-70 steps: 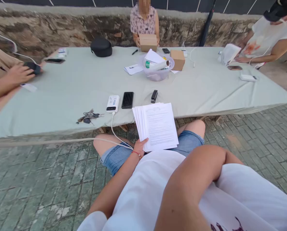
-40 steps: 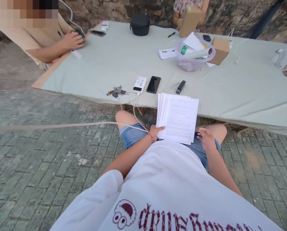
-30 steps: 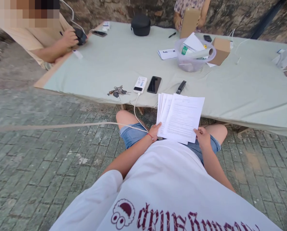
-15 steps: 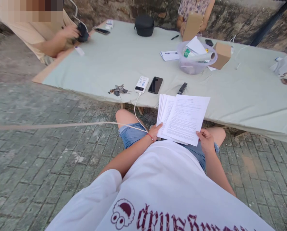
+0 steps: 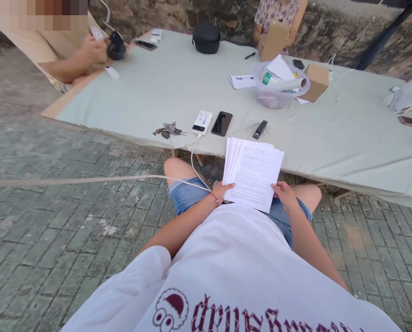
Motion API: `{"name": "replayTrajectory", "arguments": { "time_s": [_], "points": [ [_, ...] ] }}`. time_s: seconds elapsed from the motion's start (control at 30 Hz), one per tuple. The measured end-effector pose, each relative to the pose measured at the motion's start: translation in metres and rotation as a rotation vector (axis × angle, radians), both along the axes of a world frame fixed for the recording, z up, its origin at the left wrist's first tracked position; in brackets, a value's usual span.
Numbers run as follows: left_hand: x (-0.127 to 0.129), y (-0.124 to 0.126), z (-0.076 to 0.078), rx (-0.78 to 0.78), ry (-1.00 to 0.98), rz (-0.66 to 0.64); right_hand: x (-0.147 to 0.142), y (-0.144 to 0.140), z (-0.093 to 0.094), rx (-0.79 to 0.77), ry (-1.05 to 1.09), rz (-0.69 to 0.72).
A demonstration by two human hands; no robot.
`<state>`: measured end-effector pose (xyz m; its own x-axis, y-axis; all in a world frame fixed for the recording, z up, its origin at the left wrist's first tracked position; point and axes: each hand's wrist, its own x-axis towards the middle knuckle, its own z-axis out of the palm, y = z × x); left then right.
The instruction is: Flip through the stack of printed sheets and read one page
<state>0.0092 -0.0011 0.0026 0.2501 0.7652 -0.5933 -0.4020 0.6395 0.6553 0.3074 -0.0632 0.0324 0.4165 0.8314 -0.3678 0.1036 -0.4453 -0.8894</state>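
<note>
Several printed sheets (image 5: 252,173) sit fanned in front of me, above the lap and just before the near edge of the table (image 5: 330,138); this is the bundle I am handling. My left hand (image 5: 221,191) pinches the lower left corner, with the thumb on top, so the fan does not slide apart, and my right hand (image 5: 284,194) closes on the lower right edge of the top sheet, so the two hands are apart, one at each side of the paper. I think the sheets are offset like steps so that every page edge can be caught separately. On the table just beyond the paper lie a small black stapler (image 5: 260,129), a black phone (image 5: 222,123), a white power bank (image 5: 202,122) whose cable (image 5: 192,161) hangs over the edge toward my knee, and a bunch of keys (image 5: 169,131). Farther away stand a clear plastic bowl (image 5: 280,87) with paper rolls in it, a cardboard box (image 5: 317,82) beside it and a black case (image 5: 206,38). At the far left another person's hand (image 5: 93,48) holds a dark device, and a person across the table holds a brown box (image 5: 274,40).
</note>
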Motion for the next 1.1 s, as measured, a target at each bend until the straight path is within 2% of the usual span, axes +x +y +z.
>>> {"name": "replayTrajectory", "arguments": {
  "time_s": [0.1, 0.23, 0.33, 0.43, 0.53, 0.7, 0.9, 1.0, 1.1],
  "points": [
    [0.001, 0.0, 0.0, -0.011, -0.007, 0.004, -0.012, 0.001, -0.004, -0.023, 0.116, 0.082],
    [0.002, 0.002, -0.002, -0.03, -0.012, 0.047, -0.023, -0.005, -0.014, 0.047, 0.138, -0.02],
    [0.004, 0.002, -0.003, -0.003, 0.007, 0.048, -0.017, -0.011, -0.017, 0.08, 0.127, -0.083],
    [0.004, 0.001, -0.004, 0.003, 0.022, 0.043, -0.004, -0.015, -0.01, 0.109, 0.089, -0.126],
    [0.004, 0.001, -0.003, -0.008, 0.022, 0.039, 0.005, -0.016, 0.005, 0.131, 0.054, -0.123],
    [0.005, 0.001, 0.0, 0.002, -0.026, 0.027, -0.002, -0.011, 0.021, 0.137, -0.01, -0.074],
    [0.003, -0.002, 0.002, 0.052, -0.048, -0.002, -0.015, 0.001, 0.003, 0.166, -0.124, -0.011],
    [0.002, -0.002, 0.0, 0.047, -0.019, -0.005, -0.009, 0.008, -0.006, 0.133, -0.203, -0.068],
    [0.003, -0.001, -0.002, 0.028, -0.004, -0.014, -0.001, 0.019, -0.008, 0.031, -0.049, -0.047]
  ]
}}
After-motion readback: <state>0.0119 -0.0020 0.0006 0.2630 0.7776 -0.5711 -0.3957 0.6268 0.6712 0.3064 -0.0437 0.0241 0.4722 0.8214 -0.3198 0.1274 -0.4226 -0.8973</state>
